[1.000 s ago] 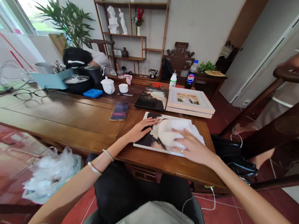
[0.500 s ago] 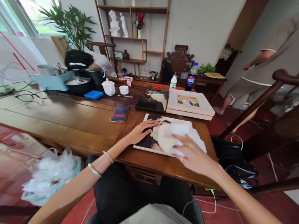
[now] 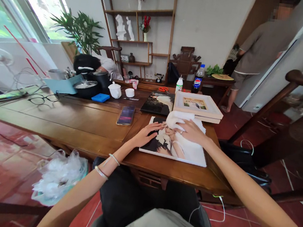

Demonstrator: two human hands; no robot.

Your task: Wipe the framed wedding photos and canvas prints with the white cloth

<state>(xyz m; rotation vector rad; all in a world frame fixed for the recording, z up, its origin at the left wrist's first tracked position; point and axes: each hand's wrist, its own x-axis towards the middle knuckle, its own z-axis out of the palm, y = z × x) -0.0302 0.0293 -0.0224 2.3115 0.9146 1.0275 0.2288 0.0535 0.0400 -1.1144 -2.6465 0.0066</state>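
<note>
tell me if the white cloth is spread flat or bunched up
Bunched up: the white cloth is crumpled in a lump, gripped by the right hand at the far edge of the flat photo print.

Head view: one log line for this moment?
left hand: flat on photo print | right hand: holds bunched white cloth at print's far edge | print: flat on wooden table | another person at doorway

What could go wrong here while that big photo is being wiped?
The photo print lies close to the front edge of the table; a hard wipe by the right hand might slide it off, though the left hand steadies it. The white cloth could scuff the picture. It sits beside the stacked frames and might nudge them.
</note>
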